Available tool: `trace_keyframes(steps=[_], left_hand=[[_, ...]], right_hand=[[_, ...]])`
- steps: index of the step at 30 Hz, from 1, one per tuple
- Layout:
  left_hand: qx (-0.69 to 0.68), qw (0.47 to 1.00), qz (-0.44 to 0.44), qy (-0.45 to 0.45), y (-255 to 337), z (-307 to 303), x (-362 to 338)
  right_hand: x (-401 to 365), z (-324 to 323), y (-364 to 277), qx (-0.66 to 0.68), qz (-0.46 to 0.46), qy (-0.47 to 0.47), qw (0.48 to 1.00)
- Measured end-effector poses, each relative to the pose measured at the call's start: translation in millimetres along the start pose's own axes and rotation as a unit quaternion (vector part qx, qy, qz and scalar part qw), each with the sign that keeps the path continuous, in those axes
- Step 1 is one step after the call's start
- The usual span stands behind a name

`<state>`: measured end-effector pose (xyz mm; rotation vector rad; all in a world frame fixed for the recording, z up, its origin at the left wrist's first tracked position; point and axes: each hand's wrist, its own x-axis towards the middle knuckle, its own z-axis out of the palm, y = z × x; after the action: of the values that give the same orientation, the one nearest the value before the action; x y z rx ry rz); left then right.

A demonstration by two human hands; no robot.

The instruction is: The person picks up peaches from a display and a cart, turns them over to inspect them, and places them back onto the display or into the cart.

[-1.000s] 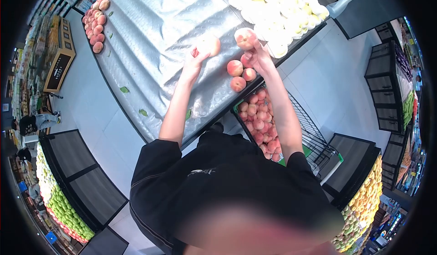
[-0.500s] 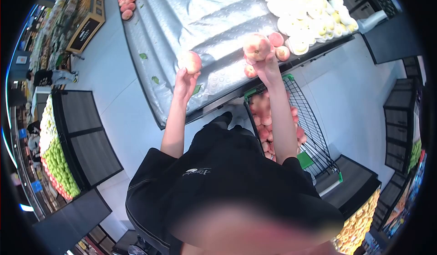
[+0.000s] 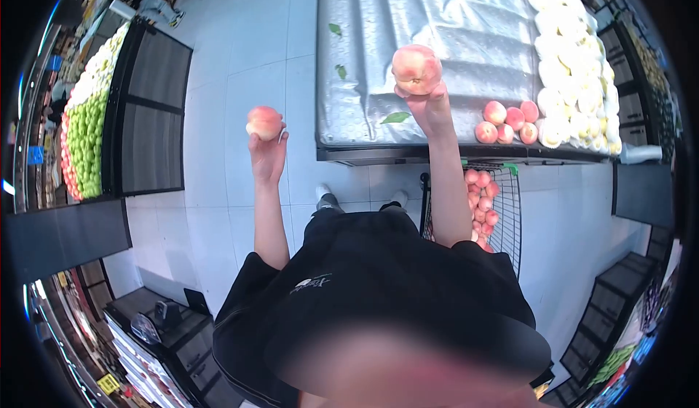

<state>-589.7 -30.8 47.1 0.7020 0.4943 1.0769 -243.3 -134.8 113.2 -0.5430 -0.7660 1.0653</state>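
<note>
At the far left, a bin of green apples (image 3: pixel 89 135) lines the aisle. Your left hand (image 3: pixel 268 155) is raised over bare floor tiles, just left of the display table (image 3: pixel 466 15). Its fingers are curled upward, cupping the left peach (image 3: pixel 263 123) from below. To the right, your right hand (image 3: pixel 429 108) is lifted above the table's near edge and its silver bubbled liner. The fingertips are gathered under the right peach (image 3: pixel 416 69), which is rounder and looks larger. Both hands are closed on their fruit, and neither peach touches the table. A small cluster of peaches (image 3: pixel 506 120) sits on the liner to the right of your right hand, at the near edge. This puts it close to your right hand and well apart from your left. Nearer you, below that cluster, a wire shopping cart (image 3: pixel 512 222) holds more peaches. At the far right, pale yellow fruit (image 3: pixel 575 80) of a kind you cannot tell fills the table's end.
</note>
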Motion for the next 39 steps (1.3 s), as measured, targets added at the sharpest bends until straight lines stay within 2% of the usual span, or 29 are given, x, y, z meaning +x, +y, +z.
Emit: trace_keyframes(steps=[4,5,7,9,11,13,16,17,20,22,28,31,35,39], left_hand=[[0.007,0.995,0.044,0.092,63,-113,-44],[0.006,0.992,0.05,0.115,76,-144,-55],[0.013,0.984,0.052,0.17,94,-215,-75],[0.005,0.969,0.028,0.247,105,-290,-93],[0.008,0.964,0.004,0.265,113,-354,-110],[0.008,0.946,-0.029,0.323,123,-391,-116],[-0.001,0.941,-0.05,0.334,131,-425,-102],[0.001,0.949,-0.056,0.311,132,-435,-90],[-0.01,0.969,-0.06,0.24,129,-435,-28],[-0.028,0.976,-0.066,0.205,135,-405,26],[-0.003,0.999,-0.054,0.002,160,-328,192],[0.021,0.997,-0.078,-0.012,175,-312,270],[0.042,0.992,-0.109,-0.051,189,-321,367],[0.031,0.991,-0.124,-0.033,202,-334,433]], right_hand=[[39,70,79,0.078,0.013,0.004,0.997],[48,76,103,0.114,0.041,-0.027,0.992],[66,88,149,0.146,0.059,-0.017,0.987],[82,102,192,0.164,0.073,-0.003,0.984],[100,116,223,0.155,0.083,0.04,0.984],[118,132,247,0.144,0.077,0.08,0.983],[137,133,269,0.138,0.064,0.127,0.98],[143,129,274,0.134,0.062,0.144,0.978],[164,119,280,0.128,0.046,0.159,0.978],[180,113,283,0.105,0.024,0.182,0.977],[239,53,309,0.061,-0.008,0.293,0.954],[281,22,324,0.039,-0.025,0.337,0.94],[345,-35,344,0.063,-0.019,0.386,0.92],[404,-71,349,0.058,-0.018,0.411,0.91]])
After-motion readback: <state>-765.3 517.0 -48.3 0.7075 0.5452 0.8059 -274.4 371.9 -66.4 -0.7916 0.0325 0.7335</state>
